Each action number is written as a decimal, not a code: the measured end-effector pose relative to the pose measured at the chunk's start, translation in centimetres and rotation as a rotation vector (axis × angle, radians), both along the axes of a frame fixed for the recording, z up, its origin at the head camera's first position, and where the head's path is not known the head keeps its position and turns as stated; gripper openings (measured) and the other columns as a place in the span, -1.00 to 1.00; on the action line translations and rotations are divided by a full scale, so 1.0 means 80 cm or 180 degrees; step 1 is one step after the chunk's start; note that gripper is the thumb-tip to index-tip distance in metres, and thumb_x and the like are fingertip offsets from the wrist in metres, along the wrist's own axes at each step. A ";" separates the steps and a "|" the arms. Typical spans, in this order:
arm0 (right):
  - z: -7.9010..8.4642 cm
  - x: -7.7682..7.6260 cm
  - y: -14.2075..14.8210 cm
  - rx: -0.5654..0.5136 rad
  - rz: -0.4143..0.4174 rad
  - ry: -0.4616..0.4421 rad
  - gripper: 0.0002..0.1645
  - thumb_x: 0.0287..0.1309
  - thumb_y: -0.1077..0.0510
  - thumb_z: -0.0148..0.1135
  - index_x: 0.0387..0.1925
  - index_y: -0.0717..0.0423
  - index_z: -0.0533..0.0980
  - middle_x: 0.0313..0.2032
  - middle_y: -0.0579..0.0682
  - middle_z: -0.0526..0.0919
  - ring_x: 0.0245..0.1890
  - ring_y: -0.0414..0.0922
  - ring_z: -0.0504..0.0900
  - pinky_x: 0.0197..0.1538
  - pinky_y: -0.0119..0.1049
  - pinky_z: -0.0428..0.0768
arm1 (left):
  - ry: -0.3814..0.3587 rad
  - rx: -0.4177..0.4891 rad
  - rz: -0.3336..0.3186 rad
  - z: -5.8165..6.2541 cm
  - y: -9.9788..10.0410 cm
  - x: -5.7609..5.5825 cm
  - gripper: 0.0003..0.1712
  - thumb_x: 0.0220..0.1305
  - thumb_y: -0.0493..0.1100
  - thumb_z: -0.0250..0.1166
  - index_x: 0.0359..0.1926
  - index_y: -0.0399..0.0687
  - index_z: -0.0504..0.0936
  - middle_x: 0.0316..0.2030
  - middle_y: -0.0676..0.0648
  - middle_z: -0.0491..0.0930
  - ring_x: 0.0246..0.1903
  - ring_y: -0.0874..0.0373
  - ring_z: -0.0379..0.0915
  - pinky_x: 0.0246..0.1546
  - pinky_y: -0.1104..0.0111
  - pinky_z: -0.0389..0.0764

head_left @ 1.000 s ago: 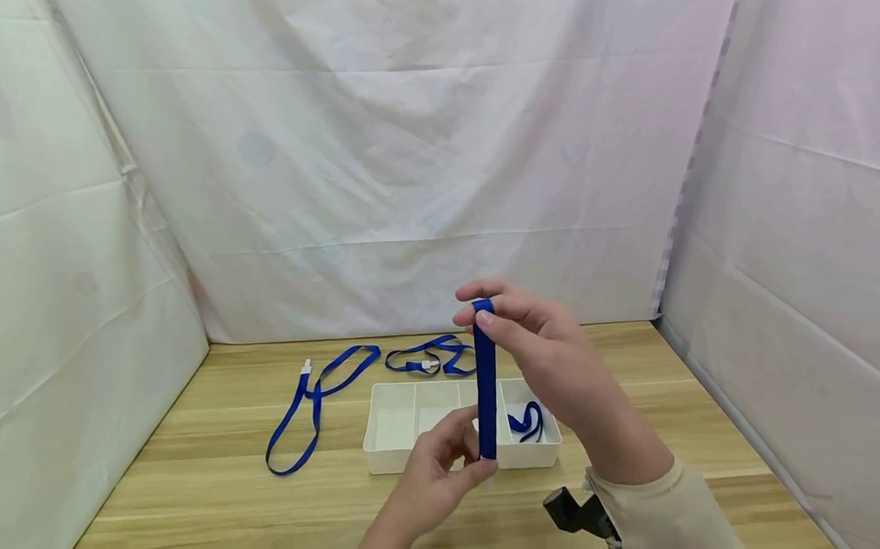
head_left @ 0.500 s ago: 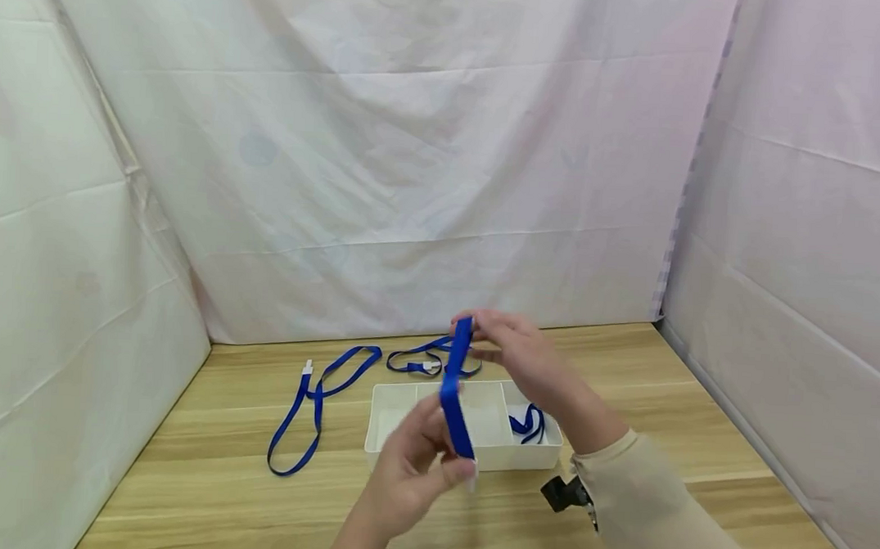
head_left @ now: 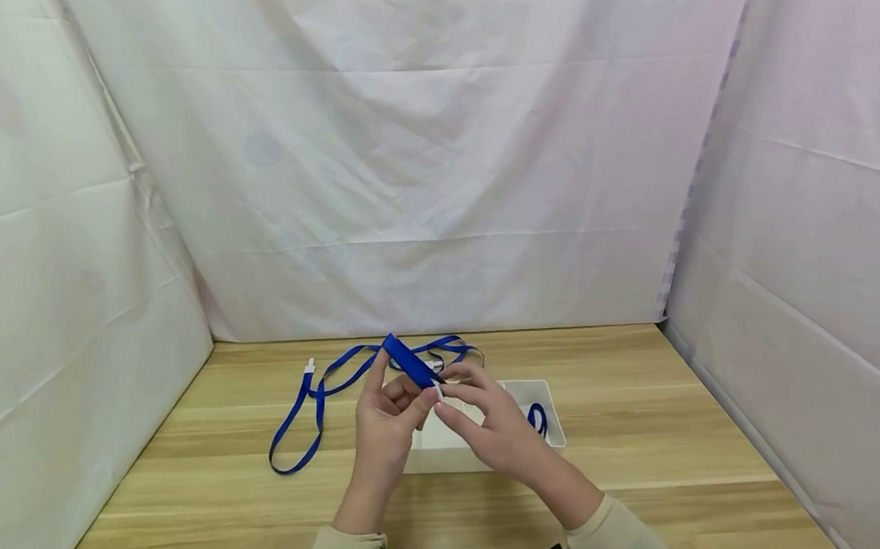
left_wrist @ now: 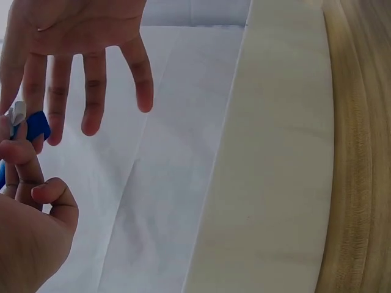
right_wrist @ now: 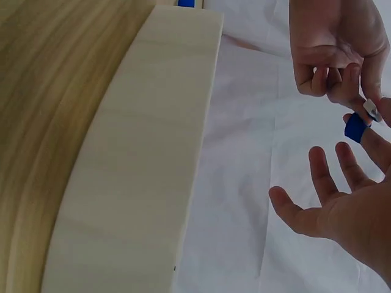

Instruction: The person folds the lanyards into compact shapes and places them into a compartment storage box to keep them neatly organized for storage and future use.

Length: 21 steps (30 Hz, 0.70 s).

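Observation:
Between my two hands is a blue lanyard point(head_left: 412, 363) with a white clip point(head_left: 437, 389), its strap folded into a short band. My left hand point(head_left: 385, 424) grips it, the raised index finger at the fold, thumb at the clip, other fingers curled. My right hand point(head_left: 500, 429) pinches near the clip with thumb and index fingertip. In the right wrist view, the other right fingers point(right_wrist: 319, 174) are spread, and a blue strap loop point(right_wrist: 355, 128) shows beside the white clip point(right_wrist: 371, 110). The left wrist view shows the strap point(left_wrist: 38, 125) at its left edge.
Behind the hands stands a white divided box point(head_left: 450, 462), another blue lanyard point(head_left: 539, 418) in its right compartment. One lanyard point(head_left: 319, 425) lies looped on the wooden table point(head_left: 181, 460) at left, another point(head_left: 448, 340) behind the box. White cloth point(head_left: 445, 160) hangs behind.
The held lanyard has gone from a long upright strip to a shorter, tilted fold. Both hands have shifted left and come together, the right lowering from the strap's top to the clip.

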State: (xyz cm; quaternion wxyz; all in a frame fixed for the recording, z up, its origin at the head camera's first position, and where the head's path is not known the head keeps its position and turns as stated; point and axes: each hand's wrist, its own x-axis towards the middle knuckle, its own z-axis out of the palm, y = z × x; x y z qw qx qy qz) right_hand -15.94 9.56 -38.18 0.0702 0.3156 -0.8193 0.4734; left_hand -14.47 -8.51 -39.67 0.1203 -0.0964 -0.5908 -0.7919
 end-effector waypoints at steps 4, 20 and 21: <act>-0.007 0.004 0.000 -0.0294 -0.0027 0.0145 -0.68 0.49 0.14 0.30 0.19 0.05 0.71 0.30 -0.01 0.58 0.24 -0.05 0.64 0.27 -0.16 0.64 | 0.0023 -0.0032 -0.0108 -0.006 0.003 0.000 0.10 0.37 -0.44 0.38 0.72 0.20 0.02 -0.33 0.17 0.72 -0.48 0.32 0.49 -0.45 0.50 0.46; -0.025 0.010 0.009 -0.1570 0.0755 -0.0493 -0.60 0.51 0.32 0.21 0.25 0.47 0.57 0.27 -0.10 0.50 0.30 -0.26 0.54 0.28 -0.37 0.65 | 0.0010 -0.0349 -0.0344 0.003 0.005 0.005 0.11 0.34 -0.34 0.47 0.68 0.48 0.11 -0.01 0.05 0.79 -0.11 0.22 0.68 -0.08 0.40 0.73; -0.025 0.011 0.009 -0.1598 0.0743 -0.0552 -0.60 0.51 0.31 0.21 0.24 0.49 0.57 0.27 -0.12 0.49 0.31 -0.26 0.53 0.28 -0.39 0.65 | 0.0030 -0.0340 -0.0354 0.003 0.005 0.005 0.11 0.32 -0.34 0.48 0.67 0.47 0.13 0.06 0.04 0.77 -0.03 0.21 0.67 0.00 0.39 0.73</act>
